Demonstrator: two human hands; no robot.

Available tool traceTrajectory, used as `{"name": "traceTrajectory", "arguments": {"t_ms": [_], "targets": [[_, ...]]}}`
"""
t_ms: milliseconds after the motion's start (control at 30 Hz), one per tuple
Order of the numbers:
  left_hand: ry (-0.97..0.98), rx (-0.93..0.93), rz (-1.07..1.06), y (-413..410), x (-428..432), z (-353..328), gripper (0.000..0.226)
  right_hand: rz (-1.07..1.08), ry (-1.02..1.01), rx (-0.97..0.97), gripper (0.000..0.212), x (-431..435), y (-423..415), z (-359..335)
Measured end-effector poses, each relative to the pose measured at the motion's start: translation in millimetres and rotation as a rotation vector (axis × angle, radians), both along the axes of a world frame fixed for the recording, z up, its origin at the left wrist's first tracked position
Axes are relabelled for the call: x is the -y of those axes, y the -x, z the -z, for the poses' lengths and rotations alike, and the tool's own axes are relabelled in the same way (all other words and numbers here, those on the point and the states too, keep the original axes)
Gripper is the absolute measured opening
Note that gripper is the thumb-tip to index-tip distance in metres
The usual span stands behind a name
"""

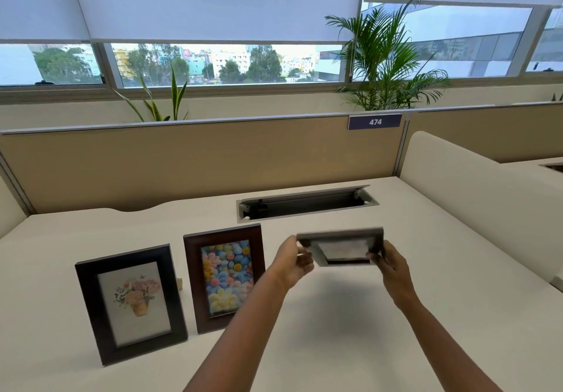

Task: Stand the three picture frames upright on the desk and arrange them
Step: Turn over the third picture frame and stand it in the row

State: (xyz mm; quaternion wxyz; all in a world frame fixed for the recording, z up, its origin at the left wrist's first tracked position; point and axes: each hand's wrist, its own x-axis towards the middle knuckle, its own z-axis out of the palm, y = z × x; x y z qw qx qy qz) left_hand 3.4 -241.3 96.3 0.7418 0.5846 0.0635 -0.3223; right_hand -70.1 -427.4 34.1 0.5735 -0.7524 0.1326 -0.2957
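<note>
Two dark wooden picture frames stand upright on the white desk point(396, 330). The left frame point(131, 303) shows a pale flower-pot picture. Beside it, the middle frame point(224, 277) shows bright blue and yellow flowers. A third frame point(342, 247) is in the air above the desk at the right, tilted almost flat and blurred. My left hand point(294, 265) grips its left edge and my right hand point(393, 265) grips its right edge. Its picture cannot be made out.
An open cable tray slot point(307, 204) is cut into the desk behind the frames. A tan partition point(198, 163) with a "474" sign point(374, 121) closes the back; a white divider point(487, 196) bounds the right side. Plants stand behind the partition.
</note>
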Motion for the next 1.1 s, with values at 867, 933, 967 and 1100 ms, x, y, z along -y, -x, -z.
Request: {"name": "traceTrajectory", "arguments": {"t_ms": [867, 933, 967, 1100], "targets": [[-0.243, 0.288, 0.036, -4, -9, 59, 0.067, -0.111, -0.327, -0.095, 0.036, -16, -22, 0], [-0.21, 0.269, 0.047, -6, -9, 58, 0.067, -0.12, -0.332, -0.117, 0.038, -16, -23, 3], [-0.185, 0.26, 0.049, -6, -10, 58, 0.067, -0.127, -0.337, -0.127, 0.039, -16, -23, 4], [-0.08, 0.226, 0.023, -9, -7, 58, 0.065, -0.156, -0.347, -0.18, 0.049, -19, -25, 7]]}}
